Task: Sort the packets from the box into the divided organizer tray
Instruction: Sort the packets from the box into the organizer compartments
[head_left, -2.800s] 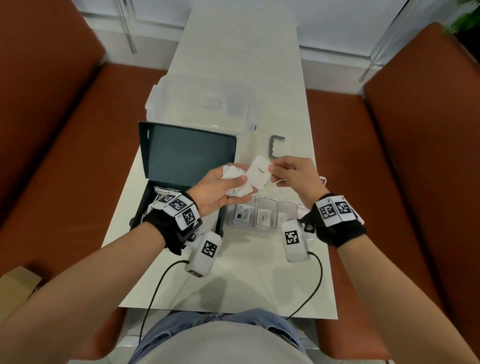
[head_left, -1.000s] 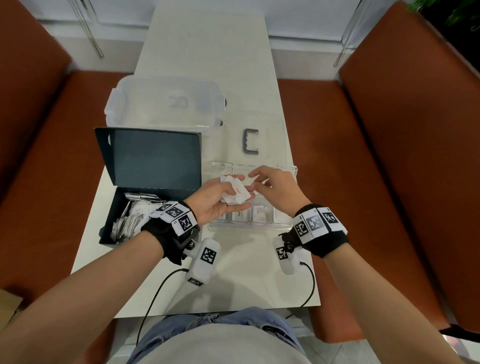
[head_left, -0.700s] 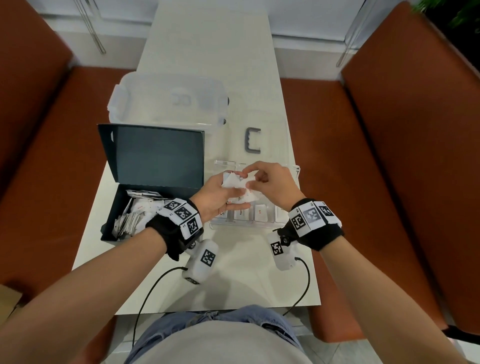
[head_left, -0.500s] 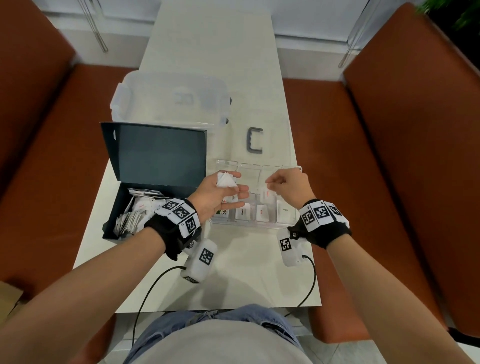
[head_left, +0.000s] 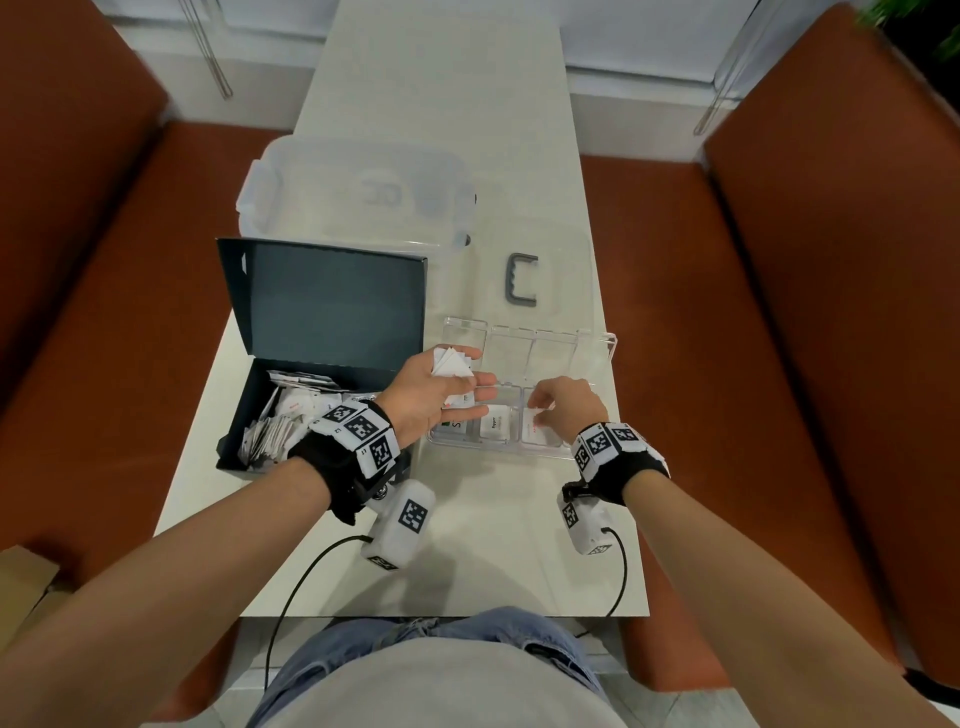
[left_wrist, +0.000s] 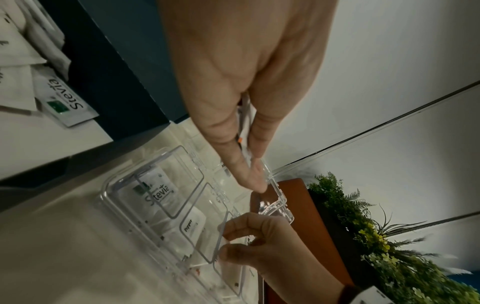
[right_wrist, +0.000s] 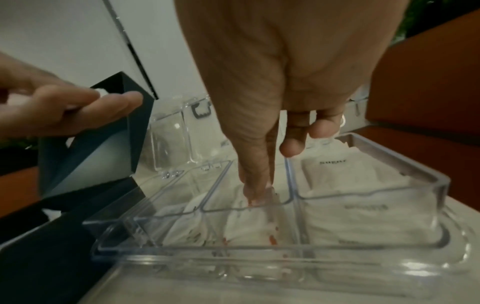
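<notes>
Since 0.5 s ago, right hand (head_left: 566, 410) has lowered a packet into the organizer tray (head_left: 597, 343); left hand (head_left: 431, 395) has stayed over the tray's left end.

Left of the tray, the open dark box (head_left: 249, 410) holds loose white packets (head_left: 275, 426). Left hand, above the tray's left end, has thumb and fingers clamped on a fanned stack of packets (head_left: 452, 361). Near-row tray compartments, left to right: a Stevia packet (left_wrist: 155, 193), a Pepper packet (head_left: 493, 422), then a red-printed packet (right_wrist: 255, 205) pinched between the right hand's thumb and forefinger with its tip inside the compartment, then sugar packets (right_wrist: 345, 181) at the right end. Behind the tray lie the hinged clear lid (head_left: 530, 353), a grey C-shaped handle (head_left: 522, 279) and a translucent storage bin (head_left: 353, 192).
</notes>
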